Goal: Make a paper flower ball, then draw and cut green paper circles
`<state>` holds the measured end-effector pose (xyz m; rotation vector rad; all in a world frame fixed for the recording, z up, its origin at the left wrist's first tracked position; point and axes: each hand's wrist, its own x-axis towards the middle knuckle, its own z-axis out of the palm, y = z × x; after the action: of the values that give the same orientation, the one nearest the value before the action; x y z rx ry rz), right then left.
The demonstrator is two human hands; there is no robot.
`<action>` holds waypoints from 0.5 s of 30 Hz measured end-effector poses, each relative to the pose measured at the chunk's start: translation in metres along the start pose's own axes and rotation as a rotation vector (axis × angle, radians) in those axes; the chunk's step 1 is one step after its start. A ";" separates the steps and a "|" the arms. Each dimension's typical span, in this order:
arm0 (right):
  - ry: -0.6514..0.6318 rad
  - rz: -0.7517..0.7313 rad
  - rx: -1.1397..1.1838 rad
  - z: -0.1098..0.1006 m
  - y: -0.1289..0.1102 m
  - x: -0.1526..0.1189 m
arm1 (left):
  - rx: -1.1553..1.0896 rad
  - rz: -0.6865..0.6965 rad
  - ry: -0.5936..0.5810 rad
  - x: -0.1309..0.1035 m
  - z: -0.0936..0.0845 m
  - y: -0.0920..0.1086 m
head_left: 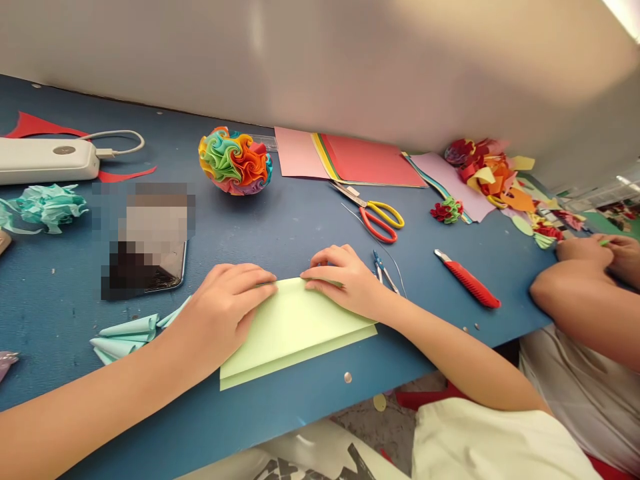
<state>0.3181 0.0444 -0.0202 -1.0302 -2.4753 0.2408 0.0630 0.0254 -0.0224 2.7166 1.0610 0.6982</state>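
Leftmost, teal folded cones (125, 333) lie beside my left forearm. My left hand (227, 300) covers the left part of a folded pale green sheet (300, 320), fingertips at its far edge. The sheet lies along the near edge of the worktop (280, 413), mostly on my side of both sets of fingertips. My right hand (350, 283) touches that far edge farther right; I can't tell whether either hand pinches the paper. A compass (384, 272) lies just beyond my right wrist.

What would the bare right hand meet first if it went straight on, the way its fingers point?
Probably the bare left hand, whose fingertips face the right hand along the far edge of the folded pale green paper sheet; exact depth is unclear.
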 end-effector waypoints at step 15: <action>0.027 -0.031 -0.161 -0.002 -0.009 -0.007 | 0.238 0.162 -0.232 -0.018 -0.006 0.029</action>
<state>0.3176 0.0329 -0.0176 -1.0507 -2.5165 0.0179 0.0664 -0.0085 -0.0156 3.0187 0.9311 0.2796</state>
